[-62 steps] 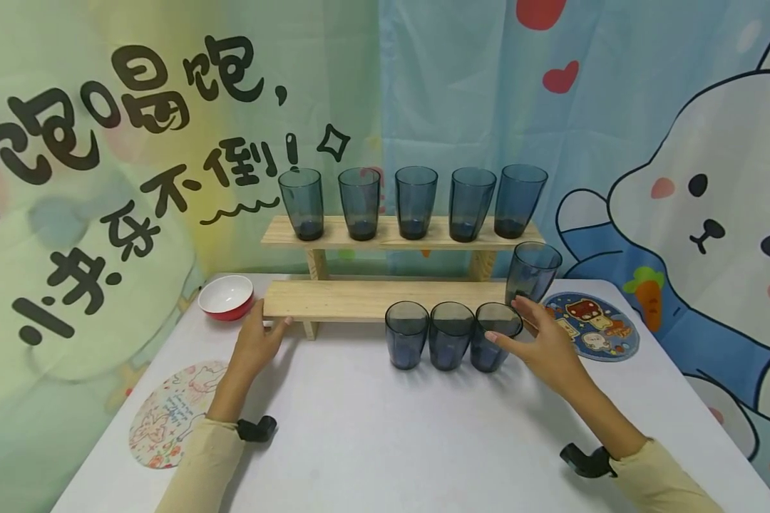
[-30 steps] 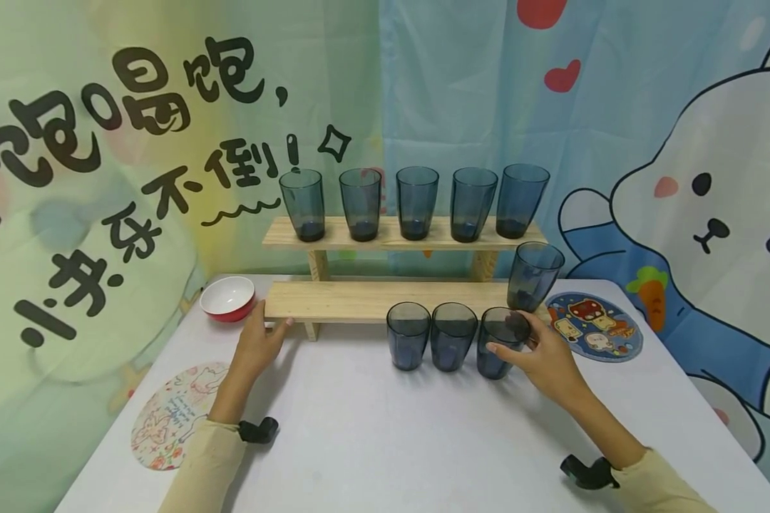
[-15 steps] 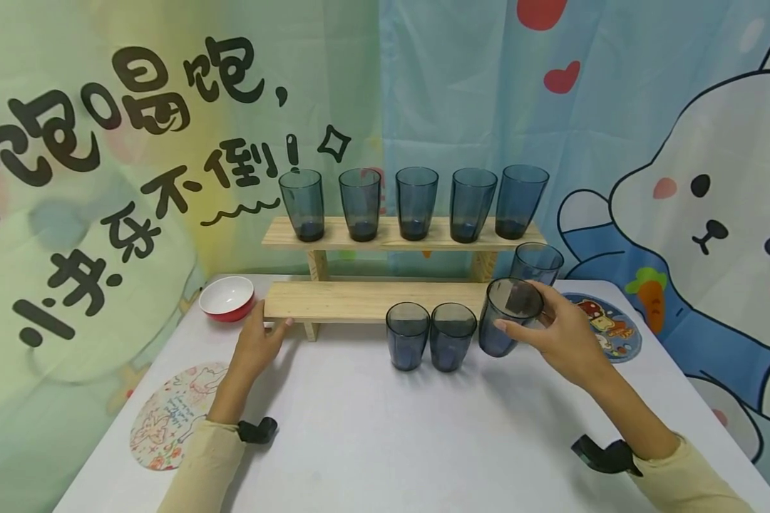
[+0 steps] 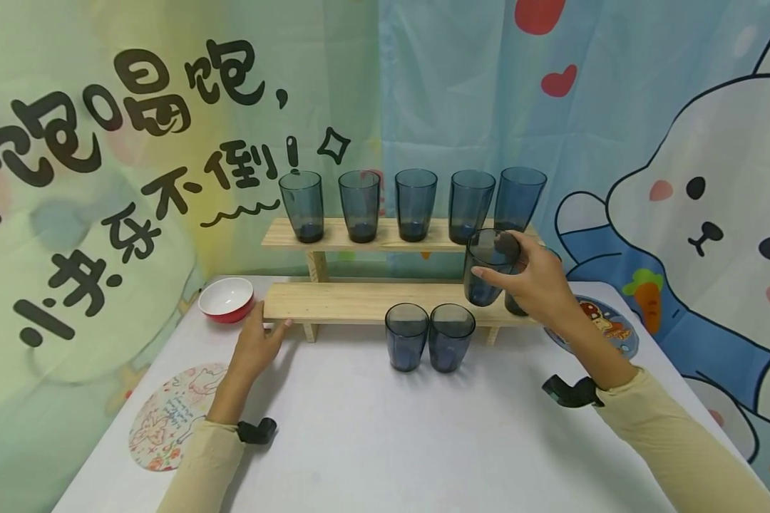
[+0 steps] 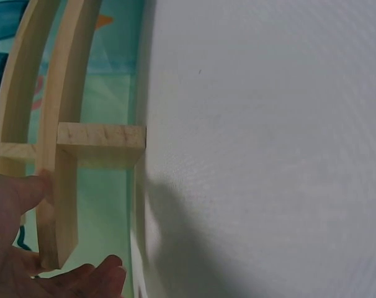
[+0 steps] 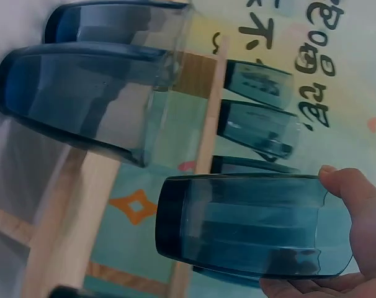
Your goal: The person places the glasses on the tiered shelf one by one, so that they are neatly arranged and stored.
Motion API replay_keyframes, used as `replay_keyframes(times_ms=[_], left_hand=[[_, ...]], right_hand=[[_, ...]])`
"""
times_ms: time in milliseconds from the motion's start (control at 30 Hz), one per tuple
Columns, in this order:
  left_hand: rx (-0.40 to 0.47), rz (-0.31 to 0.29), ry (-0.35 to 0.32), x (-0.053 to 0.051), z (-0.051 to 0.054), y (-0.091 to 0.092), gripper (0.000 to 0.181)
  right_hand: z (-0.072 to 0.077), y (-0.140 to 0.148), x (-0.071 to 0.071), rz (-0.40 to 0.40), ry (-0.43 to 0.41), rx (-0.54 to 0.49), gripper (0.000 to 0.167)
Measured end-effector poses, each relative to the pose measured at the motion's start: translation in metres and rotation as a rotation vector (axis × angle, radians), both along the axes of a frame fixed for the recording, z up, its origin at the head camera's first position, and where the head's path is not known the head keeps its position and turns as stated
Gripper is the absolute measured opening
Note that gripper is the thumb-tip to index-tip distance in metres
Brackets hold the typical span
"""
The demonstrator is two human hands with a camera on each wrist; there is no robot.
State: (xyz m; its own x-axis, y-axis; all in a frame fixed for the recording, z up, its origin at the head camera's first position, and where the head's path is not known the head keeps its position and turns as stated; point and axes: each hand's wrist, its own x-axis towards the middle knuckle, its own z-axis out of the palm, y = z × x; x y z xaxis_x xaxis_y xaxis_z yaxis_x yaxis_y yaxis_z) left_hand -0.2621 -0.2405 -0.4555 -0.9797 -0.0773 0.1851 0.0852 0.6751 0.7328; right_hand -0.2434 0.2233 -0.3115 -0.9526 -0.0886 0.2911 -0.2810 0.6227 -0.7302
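My right hand [image 4: 539, 281] pinches a blue-tinted drinking glass [image 4: 483, 285] near its rim, thumb on one side and fingers on the other. The glass hangs upright over the right part of the lower board [image 4: 353, 303] of a two-tier wooden shelf; in the right wrist view its base [image 6: 170, 217] looks off the wood. Behind that hand, another glass [image 4: 515, 306] on the lower board's right end is mostly hidden. At the board's left end my left hand [image 4: 257, 342] grips the wood, thumb [image 5: 30, 189] against its edge.
Two glasses, one left [image 4: 406, 342] and one right [image 4: 450, 342], stand side by side on the white table [image 4: 385, 434]. Several more line the upper board [image 4: 385, 244]. A red-and-white bowl [image 4: 226, 299] sits left; round mats lie left [image 4: 173, 420] and right [image 4: 609, 328].
My right hand has taken the rightmost front glass off the table, lifted it, and carried it up and slightly left over the lower board. The left hand has stayed in place.
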Motion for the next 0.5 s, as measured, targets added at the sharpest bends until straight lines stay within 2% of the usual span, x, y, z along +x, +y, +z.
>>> replay_keyframes(times_ms=[200, 367, 500], left_hand=[[0.006, -0.001, -0.001, 0.001, 0.000, -0.002, 0.069], [0.018, -0.008, -0.007, 0.000, 0.000, -0.001, 0.069], [0.021, -0.014, -0.008, -0.002, 0.000, -0.002, 0.069]], right_hand=[[-0.014, -0.017, -0.027, -0.025, -0.047, 0.029, 0.097], [-0.027, -0.024, -0.043, -0.014, -0.050, 0.012, 0.087], [-0.033, -0.027, -0.050, -0.006, -0.064, 0.005, 0.083]])
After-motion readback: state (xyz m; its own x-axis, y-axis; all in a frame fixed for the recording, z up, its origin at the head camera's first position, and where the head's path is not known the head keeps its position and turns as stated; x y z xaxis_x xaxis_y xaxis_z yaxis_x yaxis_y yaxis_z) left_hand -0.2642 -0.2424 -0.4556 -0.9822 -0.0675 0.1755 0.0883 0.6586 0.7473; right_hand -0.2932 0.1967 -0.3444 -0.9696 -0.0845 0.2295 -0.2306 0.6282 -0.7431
